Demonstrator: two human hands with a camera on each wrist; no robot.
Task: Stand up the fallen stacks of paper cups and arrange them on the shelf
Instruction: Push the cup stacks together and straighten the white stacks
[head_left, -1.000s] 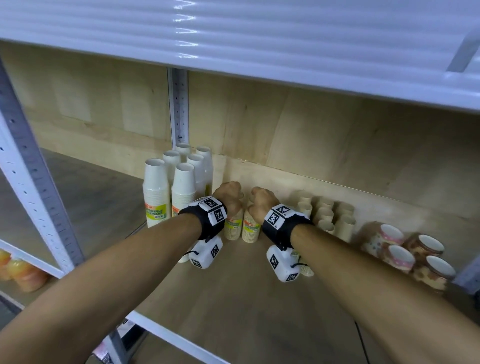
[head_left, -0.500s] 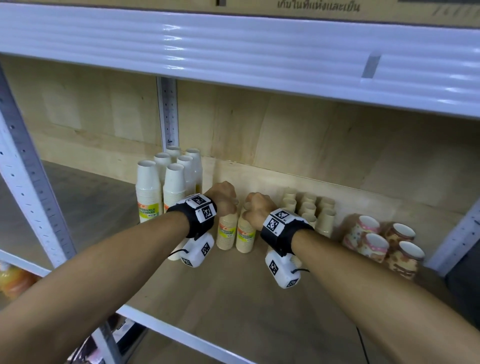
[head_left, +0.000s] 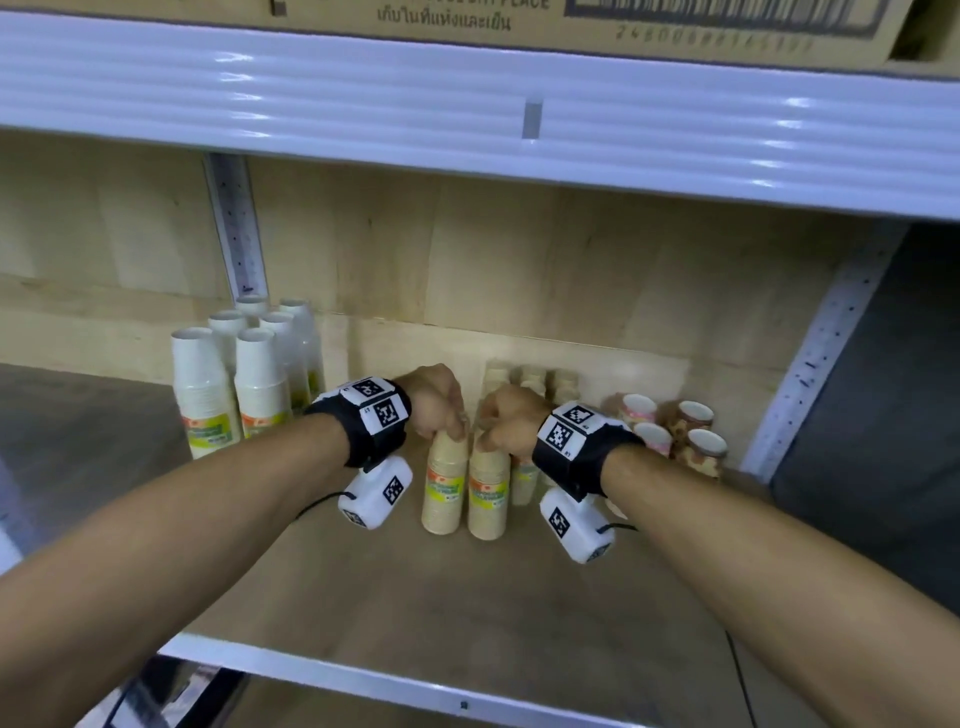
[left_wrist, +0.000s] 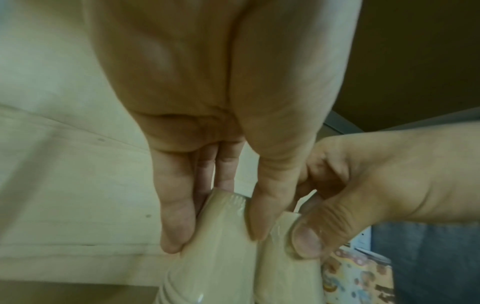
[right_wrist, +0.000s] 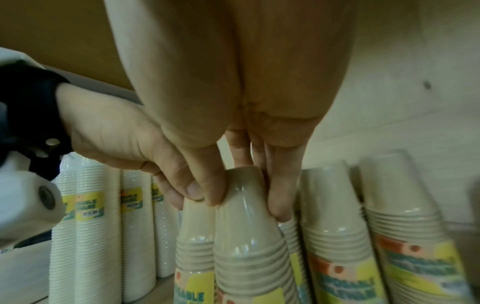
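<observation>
Two beige paper-cup stacks in clear wrap, upside down with yellow-green labels, stand upright side by side mid-shelf. My left hand (head_left: 449, 428) pinches the top of the left stack (head_left: 443, 491), thumb and fingers around its narrow end (left_wrist: 221, 236). My right hand (head_left: 485, 434) grips the top of the right stack (head_left: 488, 496) in the same way (right_wrist: 246, 222). The two stacks touch each other. The wooden shelf board (head_left: 467, 613) lies bare in front of them.
Tall white cup stacks (head_left: 228, 395) stand at the left back. More beige stacks (head_left: 524, 376) stand behind my hands, close on the right (right_wrist: 335, 226). Patterned cups (head_left: 696, 436) cluster at the right by the steel upright (head_left: 810, 364). An upper shelf (head_left: 467, 104) hangs overhead.
The view has tilted upward. Both hands keep hold of the two beige stacks, which now stand a little nearer to me than before.
</observation>
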